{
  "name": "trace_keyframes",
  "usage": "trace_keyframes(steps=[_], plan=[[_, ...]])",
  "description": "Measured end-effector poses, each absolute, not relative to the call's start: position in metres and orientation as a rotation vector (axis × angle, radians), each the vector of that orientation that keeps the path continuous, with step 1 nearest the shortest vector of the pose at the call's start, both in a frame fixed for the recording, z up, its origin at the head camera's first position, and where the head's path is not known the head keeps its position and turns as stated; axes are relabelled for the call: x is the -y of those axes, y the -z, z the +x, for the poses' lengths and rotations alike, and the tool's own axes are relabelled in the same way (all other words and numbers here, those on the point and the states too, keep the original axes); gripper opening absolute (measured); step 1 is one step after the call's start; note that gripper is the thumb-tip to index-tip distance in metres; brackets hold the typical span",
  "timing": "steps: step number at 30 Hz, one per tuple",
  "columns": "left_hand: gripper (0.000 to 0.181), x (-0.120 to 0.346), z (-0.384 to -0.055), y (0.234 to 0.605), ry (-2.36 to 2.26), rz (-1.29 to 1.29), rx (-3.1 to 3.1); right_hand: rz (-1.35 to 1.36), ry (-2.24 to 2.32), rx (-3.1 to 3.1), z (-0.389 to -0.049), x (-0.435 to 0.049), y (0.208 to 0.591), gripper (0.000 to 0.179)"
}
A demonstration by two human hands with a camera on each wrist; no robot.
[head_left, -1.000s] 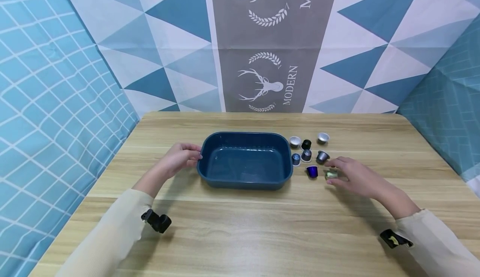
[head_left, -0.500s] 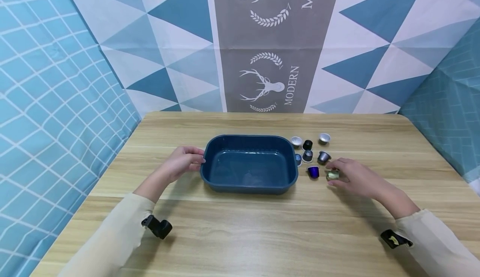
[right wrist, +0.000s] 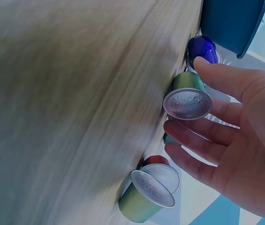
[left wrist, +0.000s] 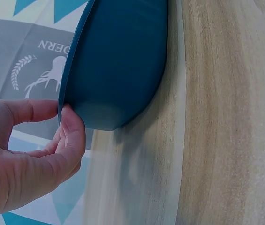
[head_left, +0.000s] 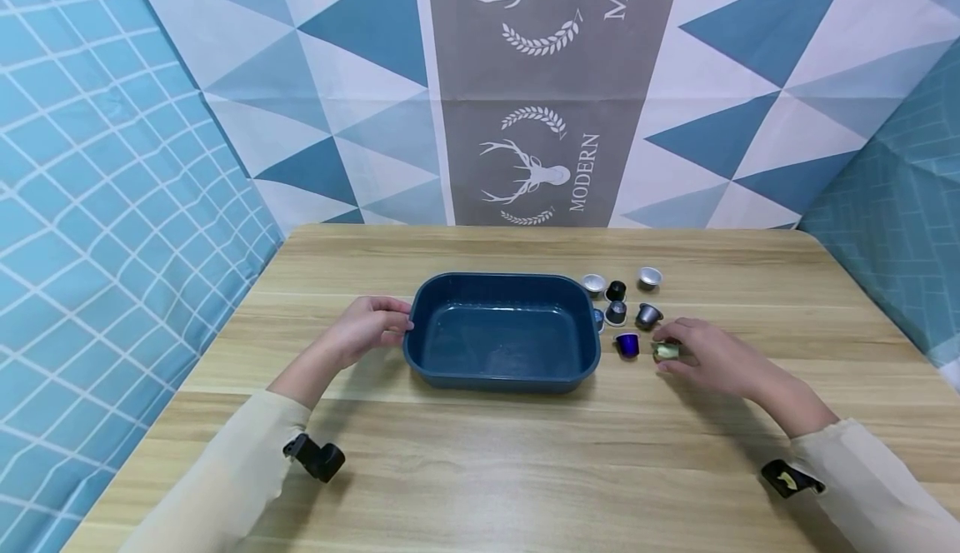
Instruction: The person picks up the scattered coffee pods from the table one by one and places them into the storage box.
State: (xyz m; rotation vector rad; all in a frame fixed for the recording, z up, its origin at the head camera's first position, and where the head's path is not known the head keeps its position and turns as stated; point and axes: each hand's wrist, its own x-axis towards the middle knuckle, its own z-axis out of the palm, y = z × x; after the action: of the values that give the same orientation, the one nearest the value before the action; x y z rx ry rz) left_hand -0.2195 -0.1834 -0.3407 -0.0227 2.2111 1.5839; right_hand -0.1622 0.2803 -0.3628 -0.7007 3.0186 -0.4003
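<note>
Your right hand (head_left: 708, 357) covers part of the desk (head_left: 480, 470), so the head view hides the second green pod (right wrist: 141, 201) and the red pod (right wrist: 156, 160) that the right wrist view shows next to your fingers; the red one is partly behind the other's rim. A dark sliver behind your fingertips is too small to make out. The desk's near edge is cut off.

The front green pod (right wrist: 188, 103) lies on its side toward the desk's right edge, between your spread thumb and fingers; you cannot tell whether they touch it. A purple-blue pod (head_left: 627, 345) sits near it, on the side toward the blue tub (head_left: 502, 345). The tub's right end hides part of a light-blue pod (head_left: 598, 320).

The left wrist view loses the tub's far end but shows closely what the head view keeps small: your left hand (head_left: 369, 324) pinching the rim at the left end. The tub stands mid-desk, well in from the left edge. Since a second ago, it has shifted toward the near edge and slightly right, covering more of the light-blue pod; your right hand has barely moved.
</note>
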Motion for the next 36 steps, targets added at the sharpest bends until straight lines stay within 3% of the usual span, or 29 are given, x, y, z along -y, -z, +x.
trace_keyframes(steps=[36], plan=[[0.038,0.1923,-0.2096,0.3405,-1.613,-0.031,-2.194,-0.825,0.377,-3.038,-0.1649,-0.2804,0.3641,0.021]])
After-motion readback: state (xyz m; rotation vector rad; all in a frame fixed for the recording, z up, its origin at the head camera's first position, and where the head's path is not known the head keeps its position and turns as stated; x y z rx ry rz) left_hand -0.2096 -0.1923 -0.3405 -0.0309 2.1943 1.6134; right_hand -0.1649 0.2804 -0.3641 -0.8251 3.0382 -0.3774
